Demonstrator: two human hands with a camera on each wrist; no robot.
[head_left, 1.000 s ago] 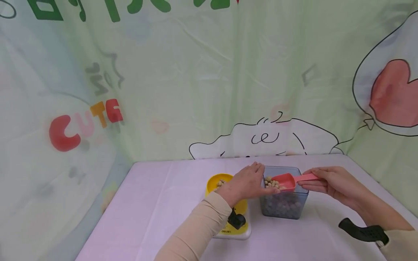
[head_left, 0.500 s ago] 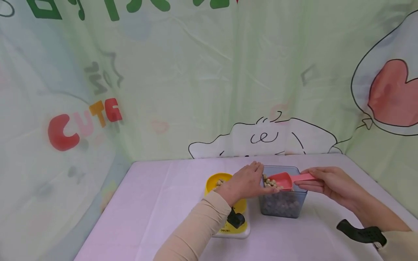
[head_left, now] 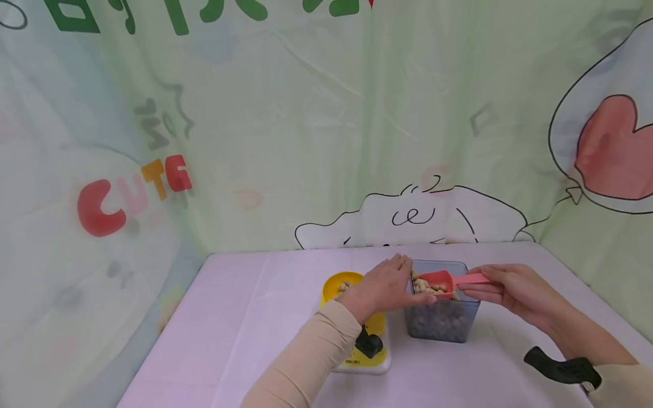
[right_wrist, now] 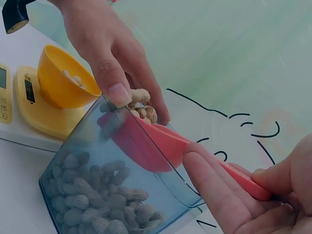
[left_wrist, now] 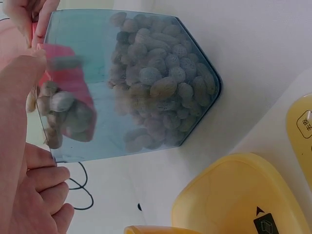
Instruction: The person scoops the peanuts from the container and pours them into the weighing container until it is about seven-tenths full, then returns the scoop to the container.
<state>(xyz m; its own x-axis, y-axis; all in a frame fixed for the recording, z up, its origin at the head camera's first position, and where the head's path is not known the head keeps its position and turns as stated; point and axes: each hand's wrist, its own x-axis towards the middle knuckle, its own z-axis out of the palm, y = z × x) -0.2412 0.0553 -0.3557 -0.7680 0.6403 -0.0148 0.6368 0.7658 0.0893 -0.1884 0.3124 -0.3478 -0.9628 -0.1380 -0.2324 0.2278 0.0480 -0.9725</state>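
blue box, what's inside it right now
Peanuts lie in the bottom of the blue box, seen through its wall; above them a pink scoop holds more. Peanuts deep in the pile are hidden by the outer ones.

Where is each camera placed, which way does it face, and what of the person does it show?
Head: worn on the head, facing forward and down over the table; left hand, right hand and sleeves show.
Left wrist: on that wrist, facing the blue container side-on; both hands partly show.
Right wrist: on that wrist, facing across the container; both hands show.
Both wrist views share the peanuts, pink scoop and scale.
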